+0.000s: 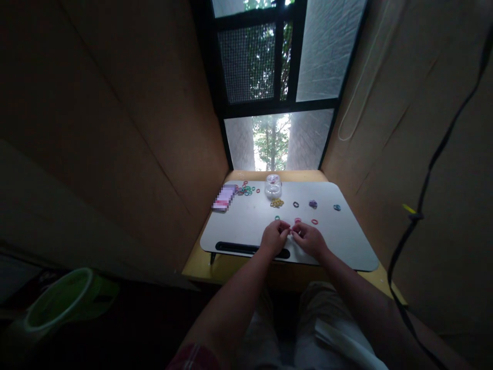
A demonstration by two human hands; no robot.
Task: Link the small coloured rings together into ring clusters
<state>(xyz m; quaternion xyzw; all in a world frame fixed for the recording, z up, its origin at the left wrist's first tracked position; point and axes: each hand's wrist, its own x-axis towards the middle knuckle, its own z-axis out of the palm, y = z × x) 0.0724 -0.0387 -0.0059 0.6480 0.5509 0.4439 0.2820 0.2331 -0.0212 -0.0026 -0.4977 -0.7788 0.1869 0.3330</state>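
Note:
Near the front of the white lap table [239, 221], my left hand [275, 238] and my right hand [308, 239] meet fingertip to fingertip. Both are closed in a pinch on a small pinkish thing between them, too small to name. Just beyond the fingers lie a green ring [277, 218], a pink ring [298, 220] and a red-pink ring [315, 222]. Farther back are a yellow ring pile [276, 203], a dark ring [296, 204], a purple cluster [313, 204] and a blue-green cluster [337, 207]. Mixed coloured rings [245, 190] lie at the back left.
A clear jar [273, 187] stands at the table's back edge. A blurred-out phone-like object [224, 198] lies at the left edge. A black slot [234, 247] runs along the front. A green bin [73, 300] is at lower left; a dark cord [423, 190] hangs at right.

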